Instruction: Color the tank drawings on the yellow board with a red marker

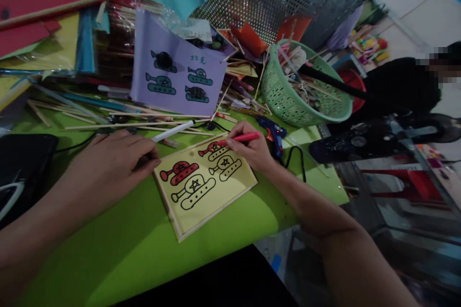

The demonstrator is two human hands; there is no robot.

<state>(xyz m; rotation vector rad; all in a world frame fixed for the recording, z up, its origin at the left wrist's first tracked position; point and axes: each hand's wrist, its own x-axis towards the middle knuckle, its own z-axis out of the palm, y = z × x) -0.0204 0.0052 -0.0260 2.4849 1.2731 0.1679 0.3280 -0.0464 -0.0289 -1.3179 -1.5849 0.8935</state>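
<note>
A yellow framed picture (201, 220) lies tilted on the green table, with several tank-like outlines drawn in black. One outline (180, 171) is coloured red, and another at the top is partly red. My right hand (247, 146) holds a red marker (245, 137), its tip on that upper outline. My left hand (118, 163) is curled, with thumb and fingertips at the picture's upper left corner. Just beyond its knuckles is a white marker (175, 130); whether the hand touches it I cannot tell.
A purple sheet (180, 93) with similar tanks stands behind, among loose wooden sticks (108, 126). A blue glue gun (275, 134) and green basket (302, 105) are to the right. At left lies a black object (29, 163). A person in dark clothing (399, 88) is at far right.
</note>
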